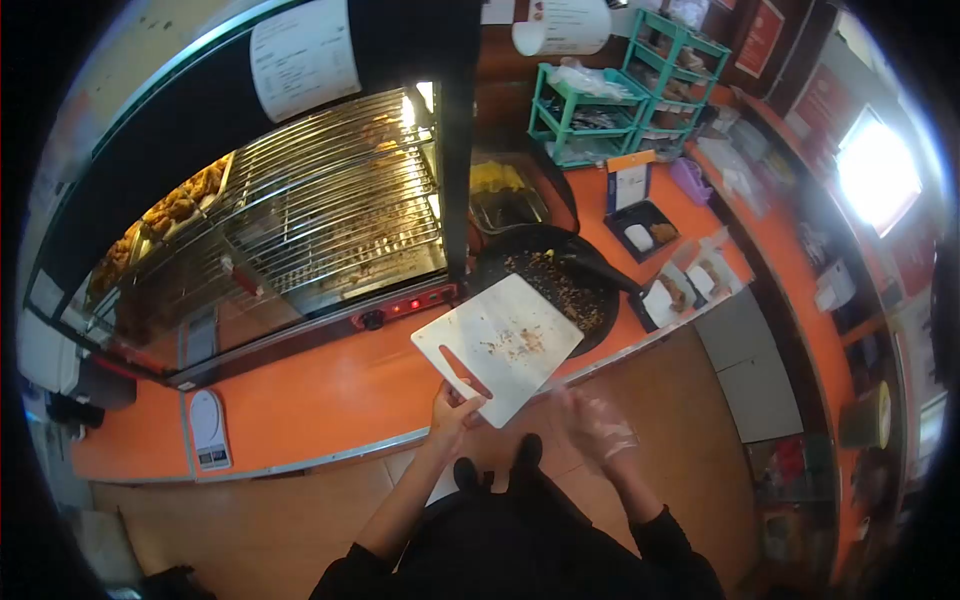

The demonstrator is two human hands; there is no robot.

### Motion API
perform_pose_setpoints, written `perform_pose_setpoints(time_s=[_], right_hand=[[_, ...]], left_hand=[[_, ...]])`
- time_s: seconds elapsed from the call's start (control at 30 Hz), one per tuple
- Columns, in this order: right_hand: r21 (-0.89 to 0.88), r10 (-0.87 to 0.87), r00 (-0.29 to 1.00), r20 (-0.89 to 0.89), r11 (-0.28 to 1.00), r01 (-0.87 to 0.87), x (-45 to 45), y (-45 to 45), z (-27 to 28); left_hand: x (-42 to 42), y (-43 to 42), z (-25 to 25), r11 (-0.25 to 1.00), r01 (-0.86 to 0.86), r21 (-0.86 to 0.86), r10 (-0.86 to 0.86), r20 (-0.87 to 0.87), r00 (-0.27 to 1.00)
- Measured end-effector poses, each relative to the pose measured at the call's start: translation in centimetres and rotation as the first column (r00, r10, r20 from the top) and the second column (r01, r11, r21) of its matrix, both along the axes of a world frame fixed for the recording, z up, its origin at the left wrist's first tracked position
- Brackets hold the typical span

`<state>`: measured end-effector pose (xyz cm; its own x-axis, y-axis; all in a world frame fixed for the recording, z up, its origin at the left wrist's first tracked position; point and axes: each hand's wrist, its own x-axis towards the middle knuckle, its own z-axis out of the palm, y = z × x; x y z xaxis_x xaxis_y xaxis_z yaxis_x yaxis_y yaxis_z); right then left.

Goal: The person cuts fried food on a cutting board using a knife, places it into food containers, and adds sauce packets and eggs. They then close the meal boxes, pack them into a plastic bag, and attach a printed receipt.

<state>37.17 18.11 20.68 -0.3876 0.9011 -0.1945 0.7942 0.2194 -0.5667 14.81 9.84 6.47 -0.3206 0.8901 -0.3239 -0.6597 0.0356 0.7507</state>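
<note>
A white cutting board (470,330) with brown crumbs scattered on its face is held tilted over the counter edge. My left hand (455,412) grips it at the handle slot, thumb on top. Just right of the board's lower edge is my right hand (597,425), in a clear plastic glove and smeared by motion; its fingers do not show clearly. The board's far corner overlaps a black pan (592,310) holding chopped dark bits, with a black handle across it.
A lit glass warmer (340,210) with wire racks and fried pieces stands at left. A kitchen scale (209,430) lies on the orange counter (320,410). Food boxes (645,232) sit right of the pan. Green shelves (590,115) stand behind, and a metal tray (508,205) is beside the warmer.
</note>
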Motion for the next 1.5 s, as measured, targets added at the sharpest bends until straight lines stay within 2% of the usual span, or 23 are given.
perform_pose_setpoints(time_s=[0.03,0.17,0.2,0.33,0.37,0.43,0.5,0.6,0.67,0.73,0.8,0.83,0.9,1.03,1.1,1.13,1.23,1.3,1.33,1.37,1.4,1.47,1.5], right_hand=[[0.033,0.105,0.992,0.070,0.994,-0.107,-0.9,-0.5,1.2],[-0.061,0.215,0.971,0.102,0.976,-0.210,-1.1,0.0,-2.5],[-0.012,0.268,0.935,0.234,0.962,-0.273,-0.8,1.6,-4.6],[-0.059,0.058,0.959,0.277,0.997,-0.043,-0.1,10.4,-7.8],[0.053,0.258,0.882,0.395,0.952,-0.302,0.2,11.2,-7.1],[0.125,0.418,0.740,0.527,0.823,-0.555,-0.2,10.0,-3.5],[-0.182,0.265,0.932,0.247,0.957,-0.224,-2.0,5.0,2.0],[-0.053,0.273,0.923,0.271,0.962,-0.269,-1.3,3.0,-3.8],[-0.045,0.248,0.921,0.299,0.968,-0.246,0.1,8.8,-10.3],[-0.029,0.209,0.925,0.318,0.977,-0.211,0.1,11.9,-10.2],[-0.145,0.090,0.921,0.378,0.989,-0.037,-0.7,11.9,-3.9],[-0.144,0.088,0.920,0.381,0.989,-0.035,-0.7,10.1,-1.7],[-0.164,0.267,0.921,0.282,0.960,-0.228,-0.5,5.1,0.3],[-0.045,0.286,0.931,0.226,0.958,-0.284,0.4,2.1,-3.9],[-0.140,0.077,0.907,0.414,0.990,-0.020,0.1,6.8,-5.8],[-0.221,0.054,0.933,0.356,0.975,0.028,0.4,9.6,-6.1],[-0.316,0.038,0.949,0.313,0.946,0.066,0.5,14.2,-5.3],[-0.336,0.051,0.943,0.328,0.939,0.066,2.0,15.5,-7.8],[-0.695,-0.232,0.973,0.018,0.697,0.179,3.5,17.2,-12.3],[-0.939,-0.581,0.801,-0.146,0.337,0.074,4.5,17.8,-14.9],[-0.870,-0.609,0.742,-0.278,0.487,0.074,4.8,15.3,-12.4],[-0.904,-0.645,0.705,-0.294,0.427,0.014,8.0,14.2,-16.5],[-0.871,-0.598,0.745,-0.297,0.489,0.045,9.7,13.1,-16.9]], left_hand=[[0.6,0.8,0.2,1.000,0.014,0.008,-0.014,-0.001,1.000],[1.7,1.6,2.3,0.998,-0.062,0.001,0.062,-0.009,0.998],[1.2,1.1,2.2,0.999,-0.037,-0.027,0.038,0.010,0.999],[2.0,0.1,1.9,0.998,-0.030,-0.055,0.032,0.036,0.999],[2.2,0.3,2.2,0.998,-0.040,-0.039,0.042,0.038,0.998],[2.1,0.8,3.1,0.998,-0.042,-0.038,0.043,0.022,0.999],[2.1,0.7,3.8,0.998,-0.040,-0.049,0.040,0.005,0.999],[1.9,0.7,4.4,0.992,-0.068,-0.103,0.064,-0.040,0.997],[1.6,0.2,3.9,0.997,-0.031,-0.075,0.028,-0.040,0.999],[1.8,-0.1,3.8,0.996,-0.051,-0.067,0.050,-0.029,0.998],[1.9,0.5,4.0,0.996,-0.079,-0.047,0.078,-0.010,0.997],[1.8,0.6,4.3,0.994,-0.092,-0.050,0.093,0.002,0.996],[1.7,0.4,4.1,0.992,-0.106,-0.065,0.108,0.019,0.994],[1.0,-0.8,2.9,0.996,-0.084,-0.042,0.085,0.022,0.996],[0.7,-2.2,2.5,0.996,-0.089,-0.020,0.089,0.007,0.996],[0.7,-2.8,2.5,0.988,-0.150,0.032,0.150,0.001,0.989],[-0.4,-5.8,2.9,0.973,-0.228,0.041,0.228,0.008,0.974],[-1.7,-8.5,2.6,0.983,-0.158,0.091,0.160,-0.018,0.987],[-1.8,-9.6,3.6,0.978,-0.187,0.090,0.184,0.033,0.982],[-1.9,-10.6,4.4,0.973,-0.215,0.087,0.208,0.082,0.975],[-2.1,-12.6,3.7,0.970,-0.238,0.046,0.233,0.086,0.969],[-2.9,-15.8,3.0,0.964,-0.264,0.032,0.260,0.087,0.962],[-3.8,-18.4,2.0,0.970,-0.242,0.022,0.237,0.127,0.963]])
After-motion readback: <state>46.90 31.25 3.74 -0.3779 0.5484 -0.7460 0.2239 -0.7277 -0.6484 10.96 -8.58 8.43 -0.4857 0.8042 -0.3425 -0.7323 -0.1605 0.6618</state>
